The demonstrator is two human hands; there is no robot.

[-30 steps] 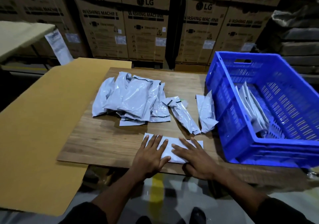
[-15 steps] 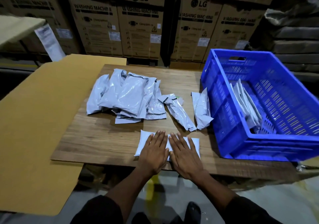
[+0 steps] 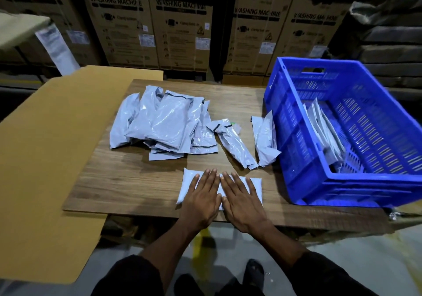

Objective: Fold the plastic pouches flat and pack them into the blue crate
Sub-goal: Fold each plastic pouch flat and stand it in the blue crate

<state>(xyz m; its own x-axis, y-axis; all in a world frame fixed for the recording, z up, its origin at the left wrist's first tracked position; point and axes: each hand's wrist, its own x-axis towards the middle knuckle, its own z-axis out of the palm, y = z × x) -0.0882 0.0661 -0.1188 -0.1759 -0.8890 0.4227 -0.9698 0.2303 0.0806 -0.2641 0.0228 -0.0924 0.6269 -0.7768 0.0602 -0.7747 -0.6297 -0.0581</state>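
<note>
A folded pouch (image 3: 186,185) is pressed flat at the lower centre of the wooden board (image 3: 127,177) by the left hand (image 3: 202,198) and the right hand (image 3: 242,201), both laid side by side with fingers straight. A heap of pouches (image 3: 162,122) is seen above. Folded pouches (image 3: 324,133) are stood in the blue crate (image 3: 342,190) at right.

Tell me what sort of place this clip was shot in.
Probably a warehouse or stockroom: stacked washing machine cartons behind a wooden table, with grey plastic pouches being packed into a blue crate.
</note>
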